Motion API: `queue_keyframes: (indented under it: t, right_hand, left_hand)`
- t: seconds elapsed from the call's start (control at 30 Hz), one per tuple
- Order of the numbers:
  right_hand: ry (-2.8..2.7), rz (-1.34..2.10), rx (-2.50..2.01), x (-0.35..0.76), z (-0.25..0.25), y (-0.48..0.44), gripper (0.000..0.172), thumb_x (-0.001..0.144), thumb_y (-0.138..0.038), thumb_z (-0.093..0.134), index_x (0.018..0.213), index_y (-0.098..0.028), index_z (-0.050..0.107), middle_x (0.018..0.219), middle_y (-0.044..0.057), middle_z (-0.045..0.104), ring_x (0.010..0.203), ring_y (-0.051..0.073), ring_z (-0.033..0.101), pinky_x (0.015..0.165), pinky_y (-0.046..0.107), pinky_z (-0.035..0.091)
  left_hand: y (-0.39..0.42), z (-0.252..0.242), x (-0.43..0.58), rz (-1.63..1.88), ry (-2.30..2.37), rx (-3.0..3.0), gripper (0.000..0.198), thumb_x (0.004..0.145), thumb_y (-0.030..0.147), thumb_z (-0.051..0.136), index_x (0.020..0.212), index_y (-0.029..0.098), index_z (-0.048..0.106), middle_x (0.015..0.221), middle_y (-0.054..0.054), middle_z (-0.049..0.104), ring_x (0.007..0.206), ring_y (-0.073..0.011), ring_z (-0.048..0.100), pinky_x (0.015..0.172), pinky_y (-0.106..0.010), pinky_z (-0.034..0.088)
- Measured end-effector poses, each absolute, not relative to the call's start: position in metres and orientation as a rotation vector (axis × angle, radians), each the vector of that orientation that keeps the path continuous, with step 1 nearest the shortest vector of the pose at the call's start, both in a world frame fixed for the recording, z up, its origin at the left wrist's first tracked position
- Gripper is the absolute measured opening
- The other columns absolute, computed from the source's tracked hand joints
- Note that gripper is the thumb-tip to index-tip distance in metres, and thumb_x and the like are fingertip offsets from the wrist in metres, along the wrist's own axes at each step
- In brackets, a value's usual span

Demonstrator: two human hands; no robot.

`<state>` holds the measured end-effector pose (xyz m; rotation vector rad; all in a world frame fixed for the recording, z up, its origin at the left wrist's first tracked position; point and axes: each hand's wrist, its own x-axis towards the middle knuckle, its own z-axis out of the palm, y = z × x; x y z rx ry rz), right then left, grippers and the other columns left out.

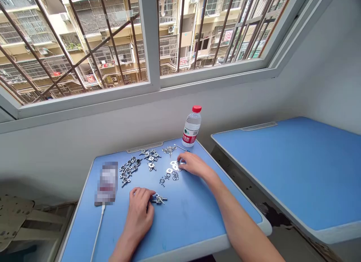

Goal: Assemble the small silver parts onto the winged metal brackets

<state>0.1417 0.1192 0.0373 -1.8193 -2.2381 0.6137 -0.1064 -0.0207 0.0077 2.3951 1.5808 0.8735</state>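
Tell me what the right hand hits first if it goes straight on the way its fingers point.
The flat silver metal washers at the fingertips of the right hand. The fingers seem to touch them or nearly so, though depth is hard to judge here.

A water bottle (191, 127) stands behind the metal parts (128, 168) on the desk (180, 220).

Flat interior (254, 111) — barred window (150, 40), apartment blocks (180, 40) outside, blue school-style desks (293, 168)
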Motion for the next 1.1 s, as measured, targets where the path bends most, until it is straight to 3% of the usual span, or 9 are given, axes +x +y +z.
queue_keyframes:
  t: [0.2, 0.4, 0.6, 0.8, 1.1]
  right_hand:
    - [-2.238, 0.63, -1.83, 0.14, 0.036, 0.119, 0.006, 0.079, -0.015, 0.064, 0.082, -0.021, 0.066, 0.092, 0.003, 0.067, 0.087, 0.018, 0.061, 0.063, 0.024, 0.035]
    - [-2.196, 0.631, -1.883, 0.145, 0.032, 0.122, 0.016, 0.077, -0.018, 0.067, 0.092, -0.02, 0.065, 0.091, 0.004, 0.067, 0.083, 0.019, 0.06, 0.058, 0.024, 0.032]
    - [-2.172, 0.706, -1.878, 0.147, 0.035, 0.122, 0.008, 0.079, -0.013, 0.06, 0.074, -0.019, 0.064, 0.075, 0.0, 0.068, 0.071, 0.014, 0.06, 0.054, 0.023, 0.03]
    - [-2.082, 0.678, -1.909, 0.162, 0.043, 0.119, 0.009, 0.081, -0.022, 0.06, 0.087, -0.02, 0.067, 0.088, 0.001, 0.069, 0.079, 0.015, 0.061, 0.058, 0.022, 0.035]
    - [-2.084, 0.72, -1.973, 0.167, 0.044, 0.115, 0.018, 0.074, -0.024, 0.068, 0.092, -0.022, 0.066, 0.089, 0.0, 0.068, 0.082, 0.017, 0.061, 0.058, 0.023, 0.035]
  left_hand:
    - [-0.021, 0.01, -0.106, 0.862, 1.603, 2.375, 0.037, 0.077, 0.0, 0.037, 0.099, 0.021, 0.058, 0.085, -0.003, 0.064, 0.083, -0.0206, 0.06, 0.09, -0.045, 0.043]
    - [-0.021, 0.01, -0.106, 0.866, 1.611, 2.369, 0.036, 0.078, 0.0, 0.036, 0.099, 0.021, 0.057, 0.084, -0.003, 0.064, 0.082, -0.0203, 0.06, 0.09, -0.044, 0.043]
    - [-0.02, 0.009, -0.108, 0.892, 1.596, 2.387, 0.033, 0.079, 0.002, 0.038, 0.098, 0.021, 0.058, 0.084, -0.003, 0.065, 0.082, -0.0208, 0.061, 0.088, -0.043, 0.044]
    - [-0.02, 0.007, -0.109, 0.918, 1.601, 2.362, 0.032, 0.081, 0.004, 0.036, 0.098, 0.022, 0.057, 0.085, -0.004, 0.064, 0.085, -0.0222, 0.061, 0.088, -0.045, 0.043]
    - [-0.02, 0.008, -0.11, 0.886, 1.592, 2.382, 0.032, 0.082, 0.004, 0.035, 0.099, 0.021, 0.056, 0.085, -0.004, 0.063, 0.084, -0.0215, 0.06, 0.089, -0.045, 0.042]
